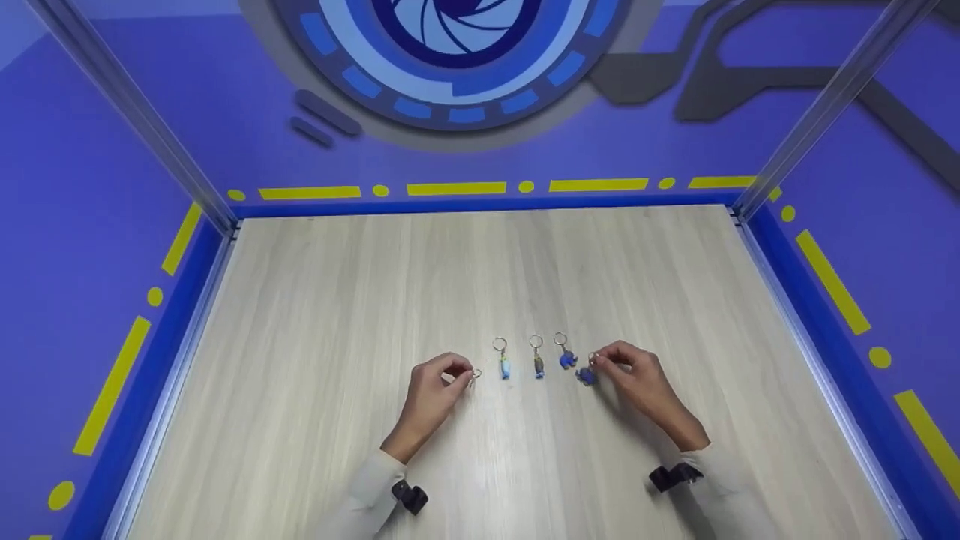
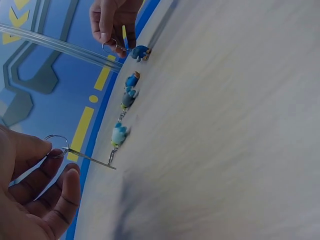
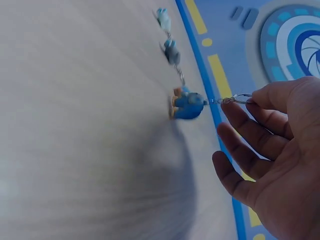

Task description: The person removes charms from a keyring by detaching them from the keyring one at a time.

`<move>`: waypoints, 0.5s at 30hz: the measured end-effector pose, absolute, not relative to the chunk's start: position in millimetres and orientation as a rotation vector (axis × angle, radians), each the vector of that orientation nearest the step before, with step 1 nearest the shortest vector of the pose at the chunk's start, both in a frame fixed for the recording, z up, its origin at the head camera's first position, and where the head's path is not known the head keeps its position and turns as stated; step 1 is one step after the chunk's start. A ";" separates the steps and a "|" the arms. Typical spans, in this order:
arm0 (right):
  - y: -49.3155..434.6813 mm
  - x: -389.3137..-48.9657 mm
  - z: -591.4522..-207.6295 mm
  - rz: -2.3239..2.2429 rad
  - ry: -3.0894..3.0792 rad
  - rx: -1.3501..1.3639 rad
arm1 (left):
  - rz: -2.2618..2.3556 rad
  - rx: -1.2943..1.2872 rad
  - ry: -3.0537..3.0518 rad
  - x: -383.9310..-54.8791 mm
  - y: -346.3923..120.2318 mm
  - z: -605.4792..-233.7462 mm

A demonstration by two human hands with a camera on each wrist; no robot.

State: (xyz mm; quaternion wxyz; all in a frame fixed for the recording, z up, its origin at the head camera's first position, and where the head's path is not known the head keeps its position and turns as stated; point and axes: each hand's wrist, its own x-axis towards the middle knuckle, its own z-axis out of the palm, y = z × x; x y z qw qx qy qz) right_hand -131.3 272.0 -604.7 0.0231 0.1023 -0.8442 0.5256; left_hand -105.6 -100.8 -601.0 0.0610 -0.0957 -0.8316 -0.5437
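Note:
My left hand point(image 1: 435, 394) pinches a metal ring point(image 2: 56, 145) between thumb and forefinger. From that ring extends a thin metal piece point(image 2: 92, 159), seen nearly edge-on in the left wrist view. On the right, my right hand point(image 1: 637, 379) pinches the ring of a keychain point(image 3: 187, 105) with a small blue animal figure, which hangs from a short chain. Between the hands lie a light-blue keychain point(image 1: 505, 367), a grey-brown one point(image 1: 538, 365) and a blue elephant-like one point(image 1: 568, 360), their rings pointing to the far side. The held blue figure is close to the elephant-like keychain.
The pale wood-grain table point(image 1: 360, 285) is bounded by a blue back wall point(image 1: 187, 90) and side walls with yellow markings. Metal posts point(image 1: 142, 120) stand at the far corners. A dark wrist-worn device point(image 1: 410, 496) sits on each light sleeve.

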 end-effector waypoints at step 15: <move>264.2 -175.7 -622.2 1.466 -2.768 0.277 | -1.525 -0.214 -2.640 -136.8 -98.5 -615.4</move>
